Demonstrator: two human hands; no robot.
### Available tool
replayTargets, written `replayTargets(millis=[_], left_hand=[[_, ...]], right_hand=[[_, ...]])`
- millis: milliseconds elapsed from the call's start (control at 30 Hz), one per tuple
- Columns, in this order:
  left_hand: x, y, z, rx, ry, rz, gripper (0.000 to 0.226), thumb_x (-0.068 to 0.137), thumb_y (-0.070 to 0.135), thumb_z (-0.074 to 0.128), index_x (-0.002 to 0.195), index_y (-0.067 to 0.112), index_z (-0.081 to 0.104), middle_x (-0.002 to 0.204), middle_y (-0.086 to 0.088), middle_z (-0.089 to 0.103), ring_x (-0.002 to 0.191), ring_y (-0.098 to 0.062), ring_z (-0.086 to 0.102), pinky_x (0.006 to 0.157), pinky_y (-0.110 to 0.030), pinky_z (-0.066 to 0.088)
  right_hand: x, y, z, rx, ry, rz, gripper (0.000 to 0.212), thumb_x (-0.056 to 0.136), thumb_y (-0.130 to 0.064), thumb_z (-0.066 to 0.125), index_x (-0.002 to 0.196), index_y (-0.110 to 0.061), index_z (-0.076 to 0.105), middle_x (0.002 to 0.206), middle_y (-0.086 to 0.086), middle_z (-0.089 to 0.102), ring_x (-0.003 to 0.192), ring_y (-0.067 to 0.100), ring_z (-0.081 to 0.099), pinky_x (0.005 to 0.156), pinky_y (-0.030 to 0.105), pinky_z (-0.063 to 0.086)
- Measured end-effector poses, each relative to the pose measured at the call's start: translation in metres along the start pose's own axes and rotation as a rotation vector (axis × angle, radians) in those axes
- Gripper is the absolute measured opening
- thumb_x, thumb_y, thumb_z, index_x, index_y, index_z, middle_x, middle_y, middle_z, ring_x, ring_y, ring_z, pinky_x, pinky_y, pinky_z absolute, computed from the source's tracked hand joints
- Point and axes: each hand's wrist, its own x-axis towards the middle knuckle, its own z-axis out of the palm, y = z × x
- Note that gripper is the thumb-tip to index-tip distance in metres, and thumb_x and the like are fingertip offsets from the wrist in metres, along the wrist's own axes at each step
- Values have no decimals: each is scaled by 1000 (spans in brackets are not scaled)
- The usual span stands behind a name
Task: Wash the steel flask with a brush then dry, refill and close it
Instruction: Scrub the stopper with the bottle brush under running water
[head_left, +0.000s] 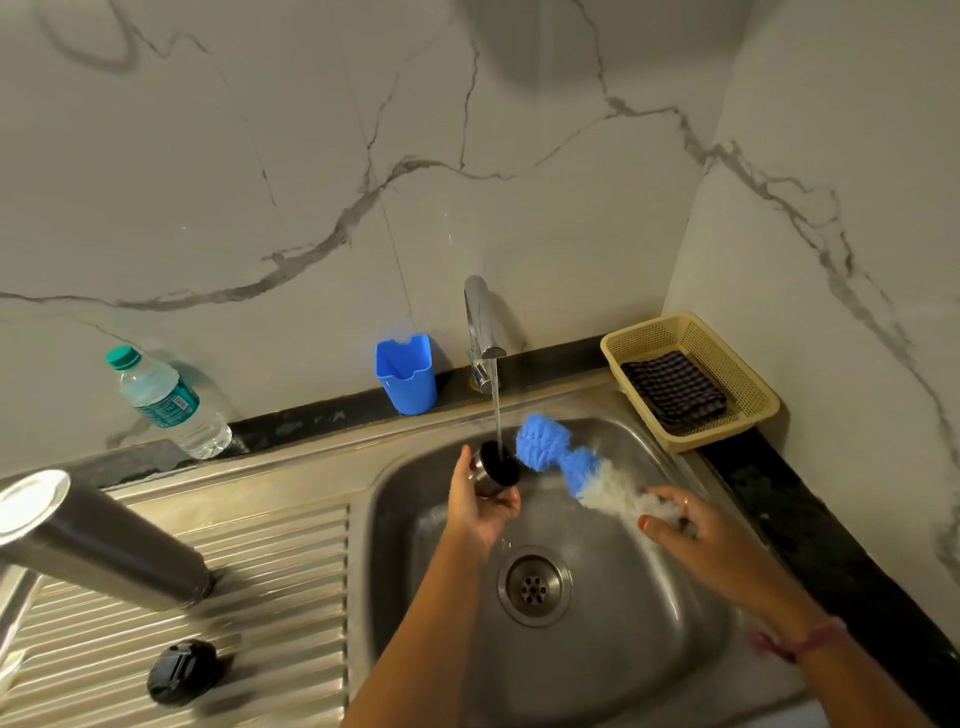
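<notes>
Left-hand grip (480, 506) wraps a small steel cup-lid (493, 470), mouth tilted under the tap stream (497, 410) to rinse, while the right hand (691, 530) clasps the bottle brush (561, 457); the steel flask (98, 540) waits on the drainboard (260, 597).

Both bare forearms reach forward and away from the body, the left one running nearly straight ahead, the right one angling in from the right side. The left hand (480, 506) is turned palm-up-and-inward, fingers and thumb curled around a small steel cup (493, 470). The right hand (691, 530) lies lower and to the right, fingers bent, gripping the brush (571, 462) by its pale end. A pinkish band circles the right wrist.
</notes>
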Motion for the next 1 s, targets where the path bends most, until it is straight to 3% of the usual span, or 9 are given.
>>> replayTargets(millis=[100, 333, 467, 567, 633, 700, 833, 900, 1000], left_hand=[[-1, -1, -2, 30, -23, -23, 35, 91, 37, 61, 109, 7, 60, 101, -14, 62, 87, -23, 57, 73, -32, 44], [-2, 1, 0, 85, -87, 7, 41, 90, 33, 70, 114, 0, 62, 116, -23, 68, 115, -36, 64, 106, -47, 48], [-1, 6, 3, 159, -52, 53, 43, 89, 35, 72, 113, 1, 63, 114, -22, 68, 108, -34, 67, 94, -44, 55], [0, 10, 3, 212, -29, 58, 40, 90, 34, 71, 112, 1, 64, 109, -20, 70, 98, -31, 69, 77, -41, 57], [1, 12, 0, 227, -23, 60, 35, 91, 29, 70, 111, 1, 62, 108, -21, 68, 97, -32, 68, 75, -41, 57], [2, 13, -1, 231, -35, 63, 31, 93, 27, 68, 110, 1, 61, 107, -22, 67, 96, -33, 68, 77, -44, 57], [0, 8, 0, 235, -35, 53, 38, 94, 33, 66, 112, 0, 62, 106, -22, 69, 94, -34, 69, 82, -47, 57], [1, 7, -1, 202, -44, 63, 44, 94, 36, 66, 118, 0, 61, 112, -22, 69, 100, -35, 69, 85, -47, 56], [2, 11, -1, 190, -35, 79, 48, 92, 40, 66, 125, 4, 60, 121, -23, 66, 111, -37, 65, 95, -50, 53]], right_hand=[[13, -15, -10, -84, -148, -30, 29, 91, -35, 60, 117, -42, 50, 109, -3, 61, 94, 10, 61, 83, 33, 54], [48, -52, -10, -389, -276, -161, 42, 96, -34, 51, 138, -30, 47, 129, -2, 58, 113, 14, 56, 92, 26, 42], [57, -54, -2, -1061, 20, -726, 51, 92, -17, 48, 141, -31, 44, 103, 0, 57, 66, 15, 54, 49, 27, 41], [57, -39, 7, -1166, 150, -1034, 53, 78, -6, 58, 130, -16, 58, 85, 3, 58, 50, 11, 42, 36, 22, 34], [52, -35, 20, -1014, 87, -787, 48, 87, -16, 60, 134, -18, 53, 95, 2, 61, 57, 11, 50, 46, 25, 45], [42, -49, 32, -604, -172, -244, 38, 97, -31, 48, 133, -17, 49, 103, 5, 63, 78, 17, 61, 67, 30, 52], [53, -68, 23, 391, -552, 568, 25, 101, -34, 43, 111, -15, 56, 54, -6, 39, 37, 2, 29, 31, 13, 24], [53, -74, 16, 391, -579, 542, 26, 101, -33, 44, 119, -18, 54, 54, -6, 39, 38, 1, 29, 31, 12, 24], [41, -74, 13, -403, -417, -66, 39, 99, -30, 46, 137, -24, 44, 91, 4, 64, 70, 12, 59, 59, 21, 45]])
